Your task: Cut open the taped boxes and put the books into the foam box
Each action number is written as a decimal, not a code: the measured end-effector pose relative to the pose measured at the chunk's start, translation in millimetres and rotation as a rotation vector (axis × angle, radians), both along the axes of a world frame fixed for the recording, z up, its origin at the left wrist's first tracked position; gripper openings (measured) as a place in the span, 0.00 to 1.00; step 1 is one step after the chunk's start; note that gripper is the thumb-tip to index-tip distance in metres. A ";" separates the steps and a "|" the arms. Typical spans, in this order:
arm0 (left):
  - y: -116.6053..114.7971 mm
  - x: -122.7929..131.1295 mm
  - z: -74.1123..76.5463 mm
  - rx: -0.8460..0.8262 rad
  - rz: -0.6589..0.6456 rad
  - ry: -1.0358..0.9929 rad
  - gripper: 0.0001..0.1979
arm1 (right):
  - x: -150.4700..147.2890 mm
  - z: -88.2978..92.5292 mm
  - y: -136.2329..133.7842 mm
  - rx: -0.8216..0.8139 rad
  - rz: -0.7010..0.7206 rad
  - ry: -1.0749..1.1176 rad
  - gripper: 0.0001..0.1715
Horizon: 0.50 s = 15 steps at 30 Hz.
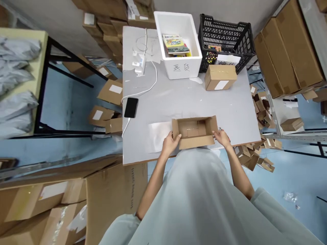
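An open cardboard box (196,142) sits at the front edge of the grey table, right before my body. Its flaps are up or folded out, and I see only bare cardboard inside. My left hand (170,143) grips the left end, thumb on the near flap and fingers mostly hidden. At the right end my right hand (221,137) pinches the box's near corner, its other fingers partly out of sight. Under and beside the box on the left lies a pale sheet (157,136).
A black phone (131,107) lies on a cable at the table's left, below a white power strip (140,64). Behind stand a white foam box (182,68) with booklets, a black crate (224,34) and a closed carton (221,77). Cartons crowd the floor and shelves around.
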State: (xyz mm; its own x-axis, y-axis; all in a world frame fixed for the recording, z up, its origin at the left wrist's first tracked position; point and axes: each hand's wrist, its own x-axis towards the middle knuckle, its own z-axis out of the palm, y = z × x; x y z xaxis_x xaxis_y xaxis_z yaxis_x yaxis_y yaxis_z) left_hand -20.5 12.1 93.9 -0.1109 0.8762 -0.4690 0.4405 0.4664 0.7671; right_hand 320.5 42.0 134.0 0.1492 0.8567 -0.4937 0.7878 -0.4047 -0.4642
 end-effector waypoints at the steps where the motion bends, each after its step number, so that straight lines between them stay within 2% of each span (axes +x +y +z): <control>1: -0.5 3.0 2.2 -0.021 0.008 0.048 0.26 | -2.4 -0.9 -0.4 -0.011 0.000 0.023 0.28; 3: -1.3 6.5 7.8 -0.040 0.042 0.105 0.22 | -3.2 -0.3 -2.4 -0.002 -0.035 0.084 0.27; 5: 1.1 10.6 17.5 -0.013 0.064 0.091 0.23 | 4.0 3.0 -5.4 0.044 -0.075 0.170 0.27; 8: 16.1 29.5 41.0 0.065 0.048 0.016 0.28 | 31.8 11.4 -10.4 0.131 -0.168 0.289 0.28; 12: 56.7 88.2 71.1 0.164 -0.030 -0.080 0.31 | 91.2 24.1 -16.6 0.239 -0.343 0.387 0.34; 15: 96.2 147.8 73.0 0.224 -0.157 -0.165 0.32 | 140.2 26.3 -22.4 0.314 -0.501 0.425 0.37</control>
State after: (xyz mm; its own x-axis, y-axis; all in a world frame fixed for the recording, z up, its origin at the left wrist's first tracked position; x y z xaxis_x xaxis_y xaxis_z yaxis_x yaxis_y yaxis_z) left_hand 127.3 108.3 166.9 0.0954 0.9601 -0.2629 0.3548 0.2140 0.9101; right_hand 460.7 19.6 160.3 0.4114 0.8465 -0.3379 0.2689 -0.4669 -0.8424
